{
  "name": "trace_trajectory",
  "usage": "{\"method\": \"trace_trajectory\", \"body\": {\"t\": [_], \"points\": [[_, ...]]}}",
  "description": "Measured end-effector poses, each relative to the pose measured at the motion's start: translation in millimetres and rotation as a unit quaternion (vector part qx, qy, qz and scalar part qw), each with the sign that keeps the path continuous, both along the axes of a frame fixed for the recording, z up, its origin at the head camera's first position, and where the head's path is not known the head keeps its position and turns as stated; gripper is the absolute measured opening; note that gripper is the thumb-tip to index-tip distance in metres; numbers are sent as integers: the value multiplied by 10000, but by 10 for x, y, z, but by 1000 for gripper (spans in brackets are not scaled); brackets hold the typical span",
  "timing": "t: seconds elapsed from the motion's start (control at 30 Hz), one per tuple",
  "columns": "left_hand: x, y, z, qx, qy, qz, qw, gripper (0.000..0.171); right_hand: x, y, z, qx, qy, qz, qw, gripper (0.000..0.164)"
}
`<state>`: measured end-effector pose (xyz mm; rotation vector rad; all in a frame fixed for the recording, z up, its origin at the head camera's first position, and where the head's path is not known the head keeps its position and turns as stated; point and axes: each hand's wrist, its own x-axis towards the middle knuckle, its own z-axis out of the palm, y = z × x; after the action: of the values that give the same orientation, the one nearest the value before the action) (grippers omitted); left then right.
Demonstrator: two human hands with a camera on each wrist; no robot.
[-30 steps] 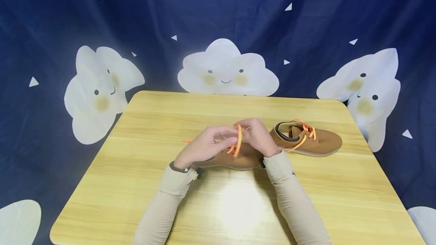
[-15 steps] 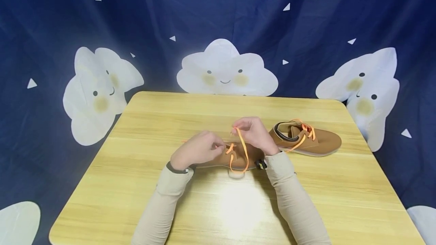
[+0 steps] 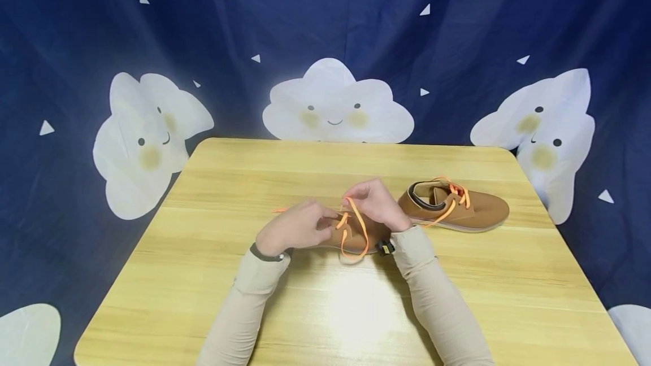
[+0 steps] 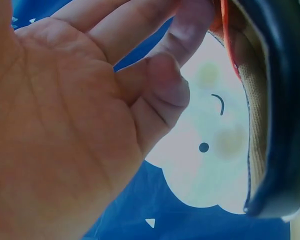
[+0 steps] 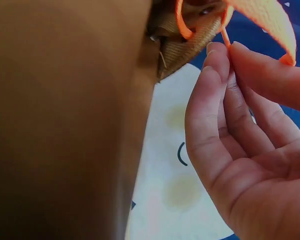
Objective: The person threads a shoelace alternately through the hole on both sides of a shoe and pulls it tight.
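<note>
A brown shoe (image 3: 378, 232) lies on the table, partly covered by both hands. Its orange shoelace (image 3: 363, 225) runs out of the eyelets and forms a loose loop over the near side. My left hand (image 3: 295, 225) grips the shoe by the upper near the eyelets; the fingertips are cut off in the left wrist view. Above the front part, my right hand (image 3: 375, 201) pinches the lace near its end between thumb and fingers. In the right wrist view the pinched lace (image 5: 226, 37) is right beside the edge of the shoe's opening.
To the right stands a second brown shoe (image 3: 485, 210) with orange laces through its eyelets, toe pointing right. The light wooden table (image 3: 203, 275) has rounded corners. Behind it hangs a dark blue curtain (image 3: 305, 10) with smiling clouds.
The hands have drawn apart; the left has settled at the shoe's upper. The lace loop has dropped over the near side, while the right hand has lowered slightly with the lace end.
</note>
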<state>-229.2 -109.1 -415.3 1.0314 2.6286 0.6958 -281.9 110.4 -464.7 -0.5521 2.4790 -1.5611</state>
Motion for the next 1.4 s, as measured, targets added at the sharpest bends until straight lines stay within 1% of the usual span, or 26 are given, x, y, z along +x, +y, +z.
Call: {"method": "trace_trajectory", "body": {"t": [0.2,0.37,0.57,0.63,0.77,0.8,0.93,1.03,1.07,1.13,1.2,1.27,1.33,1.4], "points": [[8,13,-4,-31,-96,-51,9999,34,-3,-20,-3,29,-133,23,9999,15],[6,12,-9,-35,-61,-59,10000,31,3,-17,10,162,-128,-48,9998,12],[-7,13,-31,-47,-14,-95,9999,31,13,-28,0,144,-248,82,9996,8],[-10,18,-43,-55,6,-114,9999,29,17,-25,-1,159,-268,192,9993,8],[-7,47,-81,-112,89,-191,9997,8,18,-11,-8,313,-503,369,9976,11],[-4,55,-92,-131,63,-174,9997,6,23,-9,-2,345,-577,433,9968,13],[5,76,-117,-164,-137,-33,9998,18,27,-8,19,482,-795,590,9939,17],[4,91,-133,-161,-239,91,9995,22,5,42,43,697,-745,824,9914,21],[1,95,-139,-142,-242,114,9995,23,-3,76,52,824,-642,932,9901,22],[-7,106,-153,-112,-215,156,9996,25,-8,165,87,1159,-451,1167,9853,25],[-11,115,-158,-91,-237,211,9995,26,9,257,141,1595,-249,1461,9760,28],[-14,119,-157,-64,-297,245,9992,26,54,332,202,2092,-240,1661,9634,40],[-16,120,-151,-23,-329,264,9991,26,104,359,243,2450,-407,1865,9505,52],[-21,119,-148,42,-310,279,9991,28,146,334,256,2551,-539,2124,9418,65]]}}
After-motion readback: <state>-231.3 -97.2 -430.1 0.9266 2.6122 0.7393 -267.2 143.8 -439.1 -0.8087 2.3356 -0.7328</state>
